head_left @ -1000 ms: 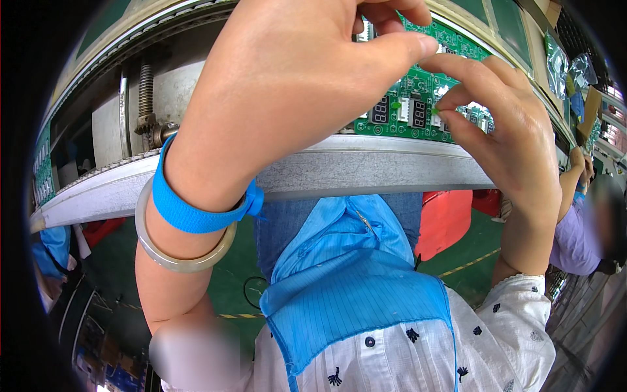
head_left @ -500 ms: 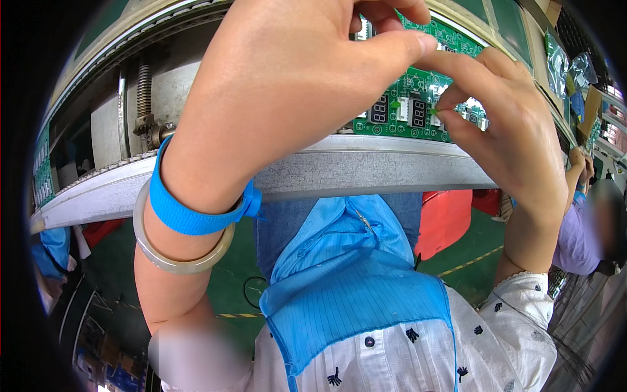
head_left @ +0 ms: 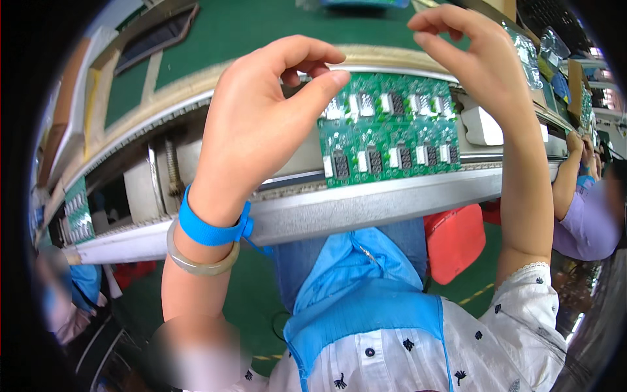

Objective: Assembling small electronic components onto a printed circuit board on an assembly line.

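Note:
A green circuit board panel (head_left: 392,136) lies on the conveyor rails in front of me. Two rows of dark digit displays and white connectors stand on it, with small bright green parts between them. My left hand (head_left: 271,108) hovers at the panel's left edge, fingers curled, a gap between thumb and forefinger and nothing seen between them. Past the panel's far right corner, my right hand (head_left: 473,55) is raised. Its thumb and forefinger curve toward each other with a small gap, and no part shows there. A blue wrist strap (head_left: 209,225) and a pale bangle circle my left wrist.
A metal front rail (head_left: 366,201) runs between me and the panel. Another green board (head_left: 78,212) sits farther left on the line. Beyond the far rail is a green work surface (head_left: 261,29). A co-worker in a purple top (head_left: 591,219) works at the right.
My right hand has lifted off the panel and moved farther away; the green part at its fingertips no longer shows. My left hand has drawn back leftward. More of the panel is visible.

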A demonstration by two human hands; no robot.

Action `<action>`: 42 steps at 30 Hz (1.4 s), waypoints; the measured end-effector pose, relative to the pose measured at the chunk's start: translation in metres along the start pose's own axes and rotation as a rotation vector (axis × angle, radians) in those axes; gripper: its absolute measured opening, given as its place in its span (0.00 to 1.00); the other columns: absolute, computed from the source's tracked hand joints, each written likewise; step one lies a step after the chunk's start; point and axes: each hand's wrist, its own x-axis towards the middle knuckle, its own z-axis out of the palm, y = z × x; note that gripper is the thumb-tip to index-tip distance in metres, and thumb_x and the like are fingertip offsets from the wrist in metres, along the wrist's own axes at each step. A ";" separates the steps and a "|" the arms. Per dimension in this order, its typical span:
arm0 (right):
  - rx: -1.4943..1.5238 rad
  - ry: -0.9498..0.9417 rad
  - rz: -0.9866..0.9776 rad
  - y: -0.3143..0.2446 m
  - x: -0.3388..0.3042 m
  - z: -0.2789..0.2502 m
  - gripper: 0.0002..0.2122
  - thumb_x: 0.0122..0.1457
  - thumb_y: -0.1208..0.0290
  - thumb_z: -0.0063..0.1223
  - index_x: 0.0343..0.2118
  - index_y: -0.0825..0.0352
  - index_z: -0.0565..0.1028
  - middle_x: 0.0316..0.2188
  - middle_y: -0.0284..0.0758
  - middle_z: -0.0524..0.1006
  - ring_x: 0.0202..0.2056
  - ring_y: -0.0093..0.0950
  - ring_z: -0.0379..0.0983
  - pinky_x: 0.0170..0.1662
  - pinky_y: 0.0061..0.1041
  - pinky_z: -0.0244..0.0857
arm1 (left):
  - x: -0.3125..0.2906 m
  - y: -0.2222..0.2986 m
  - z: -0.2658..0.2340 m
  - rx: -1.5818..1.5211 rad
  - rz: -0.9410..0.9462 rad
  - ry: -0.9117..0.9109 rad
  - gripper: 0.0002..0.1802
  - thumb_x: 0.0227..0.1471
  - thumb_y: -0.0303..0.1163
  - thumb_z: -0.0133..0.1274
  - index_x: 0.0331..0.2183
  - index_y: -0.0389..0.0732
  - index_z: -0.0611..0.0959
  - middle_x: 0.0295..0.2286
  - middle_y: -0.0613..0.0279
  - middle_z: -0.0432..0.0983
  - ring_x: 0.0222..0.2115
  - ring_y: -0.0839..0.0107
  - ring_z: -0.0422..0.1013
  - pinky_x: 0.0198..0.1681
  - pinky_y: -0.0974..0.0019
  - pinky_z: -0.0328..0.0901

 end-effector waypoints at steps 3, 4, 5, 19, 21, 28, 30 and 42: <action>-0.007 -0.014 0.117 -0.005 0.020 -0.007 0.09 0.58 0.71 0.59 0.36 0.72 0.82 0.29 0.38 0.82 0.30 0.23 0.77 0.34 0.25 0.70 | 0.025 0.005 -0.003 0.058 0.065 0.035 0.14 0.51 0.32 0.63 0.39 0.35 0.87 0.29 0.60 0.82 0.29 0.75 0.74 0.37 0.71 0.68; 0.002 -0.004 0.116 -0.007 0.021 -0.009 0.09 0.58 0.71 0.59 0.36 0.72 0.82 0.29 0.38 0.82 0.30 0.23 0.77 0.34 0.25 0.70 | 0.032 0.007 -0.007 0.104 0.077 0.045 0.14 0.51 0.32 0.63 0.39 0.35 0.87 0.29 0.60 0.83 0.29 0.75 0.74 0.37 0.71 0.68; 0.063 -0.101 0.087 -0.005 0.016 -0.010 0.09 0.58 0.71 0.60 0.37 0.70 0.82 0.30 0.35 0.82 0.33 0.23 0.75 0.38 0.24 0.68 | 0.040 0.014 -0.007 0.113 0.066 0.030 0.14 0.51 0.32 0.63 0.39 0.35 0.87 0.29 0.60 0.83 0.29 0.75 0.74 0.37 0.71 0.68; 0.211 -0.419 -0.195 -0.021 -0.055 0.022 0.06 0.50 0.75 0.65 0.31 0.64 0.80 0.29 0.35 0.77 0.39 0.38 0.73 0.42 0.36 0.68 | 0.122 -0.006 0.014 0.508 0.327 0.125 0.10 0.51 0.28 0.59 0.33 0.30 0.86 0.29 0.43 0.82 0.31 0.51 0.80 0.39 0.57 0.73; 0.208 -0.402 -0.206 -0.023 -0.056 0.023 0.06 0.50 0.75 0.65 0.31 0.64 0.79 0.29 0.35 0.77 0.39 0.37 0.73 0.42 0.36 0.68 | 0.129 -0.008 0.014 0.562 0.334 0.125 0.10 0.51 0.29 0.59 0.32 0.31 0.87 0.30 0.43 0.82 0.32 0.50 0.79 0.40 0.56 0.73; 0.294 -0.328 -0.163 -0.017 -0.030 0.016 0.04 0.55 0.74 0.64 0.32 0.66 0.80 0.31 0.33 0.80 0.37 0.28 0.76 0.42 0.28 0.69 | 0.141 -0.021 0.010 0.723 0.297 0.083 0.09 0.48 0.31 0.60 0.31 0.36 0.89 0.31 0.43 0.83 0.36 0.48 0.80 0.44 0.53 0.73; 0.260 -0.273 -0.095 -0.001 -0.008 0.005 0.06 0.61 0.72 0.62 0.38 0.68 0.81 0.37 0.32 0.83 0.40 0.19 0.78 0.46 0.21 0.69 | 0.148 -0.024 0.016 0.759 0.282 0.061 0.09 0.47 0.31 0.61 0.30 0.38 0.89 0.31 0.44 0.83 0.36 0.48 0.80 0.44 0.52 0.73; -0.178 0.052 -0.010 0.022 0.093 0.032 0.10 0.56 0.72 0.59 0.37 0.72 0.84 0.31 0.47 0.83 0.32 0.39 0.81 0.40 0.34 0.75 | 0.155 -0.027 0.023 0.752 0.238 0.048 0.08 0.45 0.32 0.66 0.30 0.40 0.90 0.29 0.47 0.83 0.35 0.52 0.81 0.43 0.54 0.74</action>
